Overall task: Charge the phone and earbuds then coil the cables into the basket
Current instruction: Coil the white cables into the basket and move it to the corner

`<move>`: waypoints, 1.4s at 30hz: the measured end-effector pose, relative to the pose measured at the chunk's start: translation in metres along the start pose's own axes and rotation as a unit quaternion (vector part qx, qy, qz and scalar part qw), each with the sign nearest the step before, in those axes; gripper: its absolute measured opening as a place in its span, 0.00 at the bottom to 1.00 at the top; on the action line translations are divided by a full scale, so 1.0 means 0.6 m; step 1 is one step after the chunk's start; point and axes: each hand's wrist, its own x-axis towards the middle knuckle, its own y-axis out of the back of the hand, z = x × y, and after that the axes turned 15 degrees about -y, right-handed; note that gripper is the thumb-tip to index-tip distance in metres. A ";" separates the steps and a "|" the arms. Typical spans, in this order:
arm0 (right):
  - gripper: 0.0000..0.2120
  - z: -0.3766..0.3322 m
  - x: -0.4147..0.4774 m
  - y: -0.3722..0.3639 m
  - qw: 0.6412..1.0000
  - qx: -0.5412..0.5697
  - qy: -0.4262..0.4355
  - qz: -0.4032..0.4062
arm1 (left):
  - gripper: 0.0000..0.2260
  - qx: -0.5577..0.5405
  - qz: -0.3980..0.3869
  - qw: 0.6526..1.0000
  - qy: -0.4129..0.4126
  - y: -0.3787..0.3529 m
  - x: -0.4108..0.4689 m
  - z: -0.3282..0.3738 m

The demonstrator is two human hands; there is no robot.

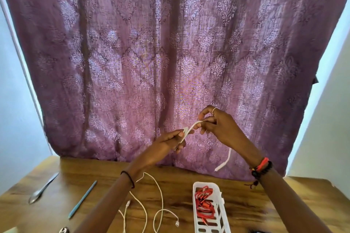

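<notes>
**A:** What does the cable look like, and where is it?

**B:** The white cable (191, 127) is flat and short. It is held up in the air in front of the curtain (170, 43), bent between both hands. The left hand (170, 143) pinches one end with fingers and thumb closed on it. The right hand (217, 125) has its fingers curled round the other part, and the loose end hangs below that wrist.

**A:** And the rest of the cables?

**B:** A red cable (204, 200) lies bunched inside the white basket (195, 200). Thin white cables (162, 197) sprawl in loops on the table (246, 204), just left of the basket.

**A:** What about the surface and the room?

**B:** The table is brown wood grain. A spoon (43, 189) and a blue pen (83, 198) lie at its left. The curtain is purple and patterned, with pale walls (17, 100) on either side.
</notes>
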 end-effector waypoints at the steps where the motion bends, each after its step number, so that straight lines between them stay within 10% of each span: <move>1: 0.09 0.004 0.004 -0.004 1.000 -0.010 0.010 0.021 | 0.15 -0.008 -0.002 1.000 -0.001 -0.005 0.000 0.001; 6: 0.06 0.037 0.022 -0.021 0.956 -0.143 0.144 0.213 | 0.13 -0.051 0.012 0.999 0.002 -0.024 0.002 -0.001; 13: 0.07 0.072 0.018 -0.075 0.957 -0.142 0.120 0.221 | 0.13 -0.176 0.125 0.976 0.038 -0.039 0.013 -0.014; 24: 0.34 0.074 -0.003 -0.142 0.982 0.038 -0.063 0.175 | 0.14 -0.299 0.174 0.936 0.069 -0.021 0.011 -0.025; 34: 0.07 0.068 0.013 -0.142 0.986 -0.072 -0.073 0.129 | 0.13 -0.318 0.162 0.929 0.099 -0.006 0.008 -0.037; 42: 0.17 0.081 0.017 -0.137 0.957 0.217 -0.193 0.009 | 0.12 -0.096 0.147 0.980 0.097 0.010 0.000 -0.054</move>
